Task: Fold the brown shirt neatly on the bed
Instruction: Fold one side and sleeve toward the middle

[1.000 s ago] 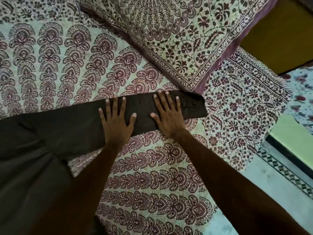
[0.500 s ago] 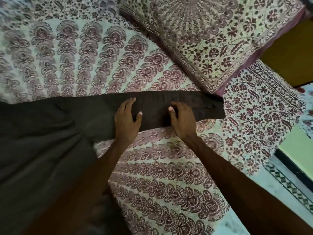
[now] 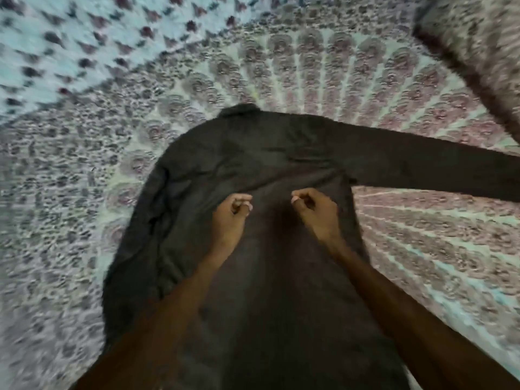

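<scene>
Brown shirt (image 3: 267, 153) lies spread on the bed (image 3: 281, 66), centre of view, collar at 12 o'clock, hem running out of view at 6. One sleeve (image 3: 422, 167) stretched toward 3 o'clock; the side at 9 o'clock rumpled and doubled in. Left grip (image 3: 230, 218) and right grip (image 3: 316, 213) side by side over the shirt's middle, fingers curled in, thumb tips against fingertips. Creases run just above both. Heavy blur: cannot tell whether cloth is pinched. Patterned pillow (image 3: 478, 52) at 2 o'clock
</scene>
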